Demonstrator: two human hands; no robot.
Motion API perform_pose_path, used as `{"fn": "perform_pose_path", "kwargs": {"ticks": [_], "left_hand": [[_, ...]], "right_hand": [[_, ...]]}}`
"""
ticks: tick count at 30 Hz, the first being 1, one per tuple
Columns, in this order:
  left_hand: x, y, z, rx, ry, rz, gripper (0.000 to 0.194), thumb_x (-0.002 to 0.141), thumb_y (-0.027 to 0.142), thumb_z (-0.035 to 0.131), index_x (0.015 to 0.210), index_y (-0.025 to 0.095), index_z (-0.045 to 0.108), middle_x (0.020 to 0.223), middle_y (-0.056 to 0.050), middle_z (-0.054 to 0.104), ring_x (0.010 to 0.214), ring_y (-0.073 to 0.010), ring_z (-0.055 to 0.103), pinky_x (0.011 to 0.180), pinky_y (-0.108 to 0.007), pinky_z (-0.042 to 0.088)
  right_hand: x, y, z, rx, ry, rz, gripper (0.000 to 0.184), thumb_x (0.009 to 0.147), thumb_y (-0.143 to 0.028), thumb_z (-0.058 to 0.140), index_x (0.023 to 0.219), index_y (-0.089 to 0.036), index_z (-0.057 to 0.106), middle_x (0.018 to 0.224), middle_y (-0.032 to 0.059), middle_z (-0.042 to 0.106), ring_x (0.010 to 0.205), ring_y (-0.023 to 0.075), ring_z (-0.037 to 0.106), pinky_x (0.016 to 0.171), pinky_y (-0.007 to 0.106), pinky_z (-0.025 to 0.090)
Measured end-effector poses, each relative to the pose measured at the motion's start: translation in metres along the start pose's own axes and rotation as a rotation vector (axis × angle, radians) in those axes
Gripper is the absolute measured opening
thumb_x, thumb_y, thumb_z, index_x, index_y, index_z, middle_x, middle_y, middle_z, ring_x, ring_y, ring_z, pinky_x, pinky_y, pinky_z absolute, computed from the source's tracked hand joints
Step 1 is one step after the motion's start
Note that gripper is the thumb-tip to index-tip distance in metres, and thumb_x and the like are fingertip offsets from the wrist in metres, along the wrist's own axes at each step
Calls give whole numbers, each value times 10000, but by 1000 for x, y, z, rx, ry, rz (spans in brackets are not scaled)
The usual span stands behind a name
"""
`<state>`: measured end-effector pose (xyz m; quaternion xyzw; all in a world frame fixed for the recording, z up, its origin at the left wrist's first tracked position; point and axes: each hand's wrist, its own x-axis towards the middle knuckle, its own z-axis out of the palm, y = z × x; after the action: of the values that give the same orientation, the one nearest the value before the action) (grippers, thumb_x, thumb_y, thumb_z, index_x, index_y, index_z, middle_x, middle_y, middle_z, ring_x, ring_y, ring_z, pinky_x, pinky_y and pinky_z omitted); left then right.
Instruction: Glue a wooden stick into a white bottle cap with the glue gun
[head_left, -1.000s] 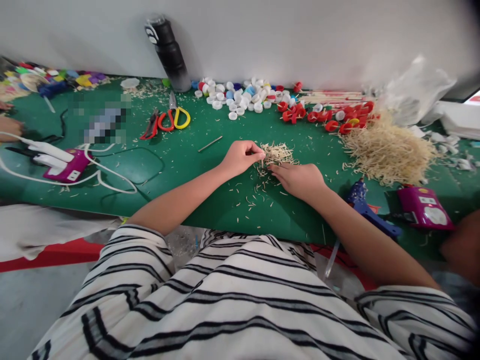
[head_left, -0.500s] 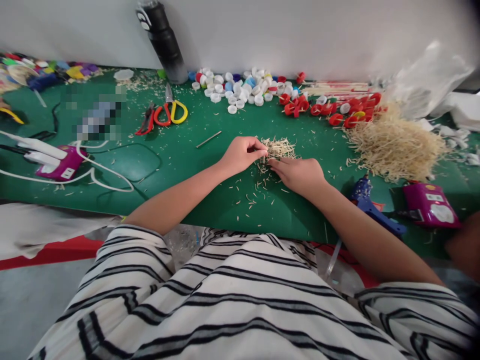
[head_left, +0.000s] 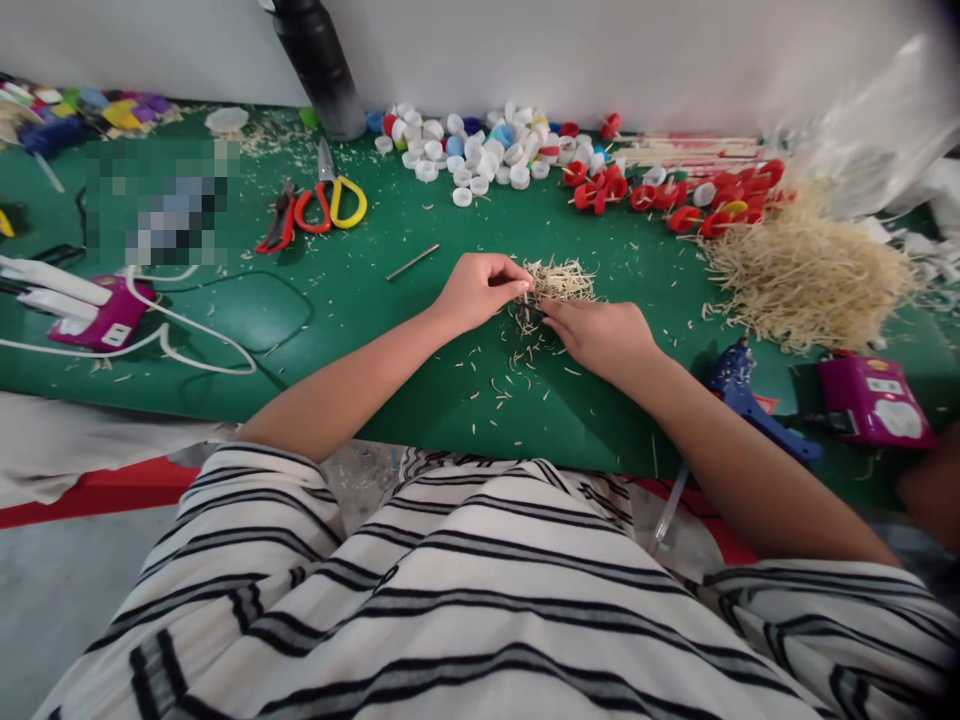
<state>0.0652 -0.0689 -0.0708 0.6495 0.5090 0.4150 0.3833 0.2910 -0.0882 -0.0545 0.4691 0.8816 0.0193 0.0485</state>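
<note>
Green tabletop (head_left: 382, 330); left hand (head_left: 475, 291) pinching a small pale piece (head_left: 527, 294), its direction indistinct; right hand (head_left: 604, 336), grip unclear, beside strands (head_left: 562, 279), long axes mixed.

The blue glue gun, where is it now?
Head view: the blue glue gun lies on the green table at right, between the right forearm and a purple socket block.

Matt green tabletop (head_left: 390, 350); glossy purple plastic power adapter (head_left: 876, 400).
</note>
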Motion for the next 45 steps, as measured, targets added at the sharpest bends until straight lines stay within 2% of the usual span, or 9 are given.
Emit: {"fn": "perform_pose_path", "kwargs": {"ticks": [6,11,18,27,33,40,45], "left_hand": [[-2,-1,0,-34,0,3,116,902,135,734,928,148,846,986,-81,871,875,-149,775,850,-312,591],[-3,2,1,-36,-27,36,132,911,133,720,934,164,847,1026,-71,880,914,-139,790,899,-294,611],[-2,5,1,16,-56,80,177,929,107,678,943,155,848,976,-57,871,848,-114,759,872,-268,595],[-2,-1,1,0,-65,114,196,941,112,659,947,151,851,936,-49,856,841,-109,745,874,-259,574],[-3,0,-1,-1,-73,65,209,949,94,646,945,154,846,932,-55,857,786,-98,724,824,-255,571],[-3,4,0,15,-108,105,239,959,77,620,970,153,846,987,-53,858,849,-105,747,881,-266,582],[-1,3,0,46,-95,88,242,945,68,621,955,155,847,959,-43,849,838,-108,738,891,-278,583]], "right_hand": [[-8,-2,-2,-58,-27,-20,536,1173,-410,269,1584,-303,596,1272,94,814,946,242,723,634,343,261],[-12,-1,-2,-88,9,-29,555,1174,-416,251,1568,-294,623,1207,89,816,887,226,704,606,352,194],[-1,0,1,-53,87,1,543,1169,-436,295,1580,-329,633,1215,71,826,884,215,699,604,344,229],[-5,3,1,-38,37,-21,519,1166,-425,326,1573,-308,625,1287,74,824,961,231,730,618,343,258],[-15,-1,-1,-102,-3,-28,538,1178,-403,268,1577,-303,615,1230,66,825,932,231,728,595,358,191],[-5,-4,-3,-86,69,33,561,1179,-446,252,1589,-323,616,1198,75,822,918,225,716,606,350,207],[0,-5,-1,-38,69,32,559,1177,-449,270,1591,-314,620,1254,84,821,955,228,720,625,349,239]]}}
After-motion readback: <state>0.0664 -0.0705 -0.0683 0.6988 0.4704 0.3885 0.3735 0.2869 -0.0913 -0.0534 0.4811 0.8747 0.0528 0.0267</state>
